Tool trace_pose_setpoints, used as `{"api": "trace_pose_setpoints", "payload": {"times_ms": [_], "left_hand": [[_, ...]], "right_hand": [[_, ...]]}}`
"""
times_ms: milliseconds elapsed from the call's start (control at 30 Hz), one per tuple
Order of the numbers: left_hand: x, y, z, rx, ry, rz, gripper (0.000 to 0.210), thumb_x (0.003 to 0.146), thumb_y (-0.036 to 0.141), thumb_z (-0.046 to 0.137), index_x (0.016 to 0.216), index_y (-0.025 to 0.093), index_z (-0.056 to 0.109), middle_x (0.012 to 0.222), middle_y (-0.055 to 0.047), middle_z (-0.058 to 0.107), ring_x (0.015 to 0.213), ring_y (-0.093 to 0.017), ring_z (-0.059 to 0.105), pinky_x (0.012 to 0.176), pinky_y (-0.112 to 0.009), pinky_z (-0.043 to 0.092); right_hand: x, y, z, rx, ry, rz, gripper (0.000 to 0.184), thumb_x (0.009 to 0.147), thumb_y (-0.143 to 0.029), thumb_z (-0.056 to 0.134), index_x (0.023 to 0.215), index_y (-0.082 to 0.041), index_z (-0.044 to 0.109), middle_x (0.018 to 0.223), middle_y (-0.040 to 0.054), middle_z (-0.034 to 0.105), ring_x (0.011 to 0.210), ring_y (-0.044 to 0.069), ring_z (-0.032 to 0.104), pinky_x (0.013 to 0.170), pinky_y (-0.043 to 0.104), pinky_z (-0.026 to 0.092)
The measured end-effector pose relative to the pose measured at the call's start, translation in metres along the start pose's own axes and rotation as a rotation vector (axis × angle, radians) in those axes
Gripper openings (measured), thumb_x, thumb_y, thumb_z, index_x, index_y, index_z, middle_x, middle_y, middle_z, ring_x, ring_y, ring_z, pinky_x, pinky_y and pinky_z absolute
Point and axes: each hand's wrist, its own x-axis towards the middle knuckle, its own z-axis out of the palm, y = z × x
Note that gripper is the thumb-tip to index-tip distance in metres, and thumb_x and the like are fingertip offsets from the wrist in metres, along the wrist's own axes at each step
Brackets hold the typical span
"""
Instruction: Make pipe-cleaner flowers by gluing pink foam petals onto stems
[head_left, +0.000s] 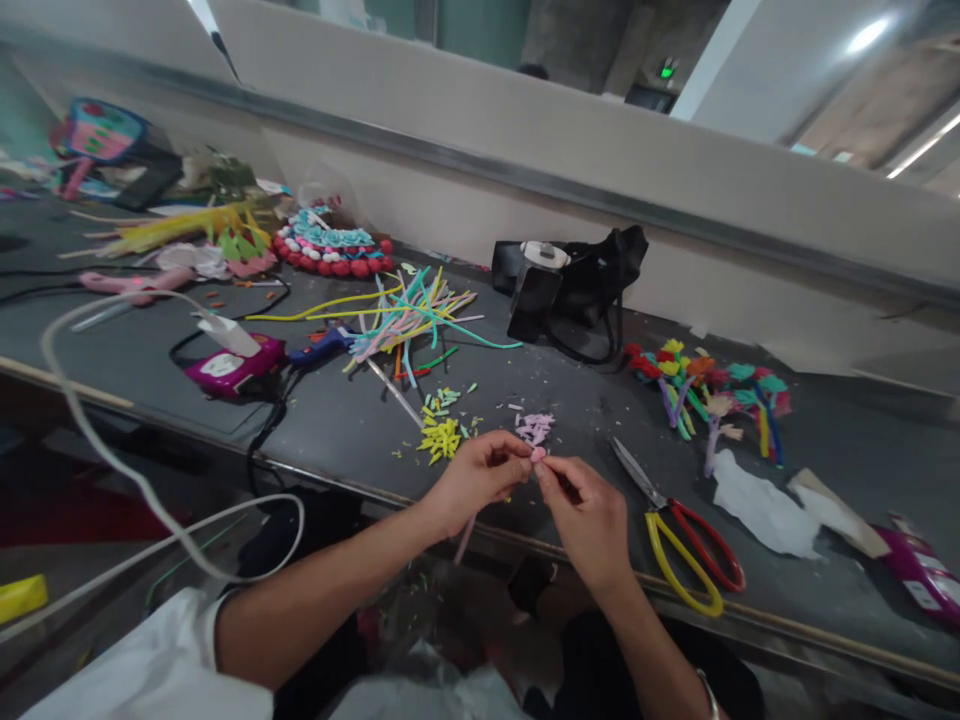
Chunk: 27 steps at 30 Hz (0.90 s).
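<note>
While scissors (658,500) lie nearby, both hands (480,475) (592,510) pinch a pink piece (538,454).

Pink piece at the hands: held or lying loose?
Held: the pink piece sits where the left hand and right hand meet, not among the purple bits.
</note>
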Motion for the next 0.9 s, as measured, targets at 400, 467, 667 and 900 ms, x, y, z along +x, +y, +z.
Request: {"api": "trace_pose_setpoints", "payload": {"times_ms": [400, 467, 667, 900], "left_hand": [[-0.0006, 0.0084, -0.0025, 0.445, 0.042, 0.234, 0.024, 0.082, 0.036, 0.062, 0.076, 0.013, 0.068, 0.066, 0.0, 0.059, 0.062, -0.01, 0.048, 0.057, -0.021, 0.035], [-0.0015, 0.0097, -0.0014, 0.396, 0.042, 0.235, 0.025, 0.081, 0.037, 0.063, 0.072, 0.014, 0.066, 0.065, 0.001, 0.057, 0.062, -0.01, 0.047, 0.058, -0.021, 0.035], [-0.0038, 0.0081, 0.0021, 0.032, 0.017, -0.022, 0.031, 0.077, 0.044, 0.068, 0.071, 0.015, 0.06, 0.053, 0.007, 0.038, 0.046, -0.005, 0.028, 0.043, -0.019, 0.018], [-0.0022, 0.0102, -0.0026, -0.045, -0.087, -0.103, 0.032, 0.074, 0.044, 0.072, 0.075, 0.014, 0.061, 0.052, 0.006, 0.046, 0.04, -0.004, 0.035, 0.038, -0.018, 0.021]], "right_hand": [[0.0, -0.0076, -0.0069, -0.01, -0.051, 0.025, 0.019, 0.093, -0.031, 0.055, 0.094, -0.021, 0.071, 0.082, 0.0025, 0.07, 0.068, 0.015, 0.06, 0.064, 0.026, 0.046], [-0.0012, -0.0075, -0.0055, 0.025, -0.066, 0.02, 0.02, 0.094, -0.031, 0.053, 0.096, -0.022, 0.07, 0.087, 0.0035, 0.07, 0.074, 0.016, 0.062, 0.066, 0.026, 0.047], [-0.0017, -0.0052, -0.0031, 0.026, -0.038, -0.066, 0.02, 0.095, -0.025, 0.052, 0.104, -0.024, 0.069, 0.095, 0.0038, 0.071, 0.084, 0.016, 0.065, 0.076, 0.028, 0.049], [0.0005, -0.0048, -0.0062, 0.077, -0.083, -0.008, 0.018, 0.093, -0.03, 0.056, 0.097, -0.023, 0.072, 0.085, 0.002, 0.072, 0.069, 0.014, 0.062, 0.062, 0.025, 0.047]]}}
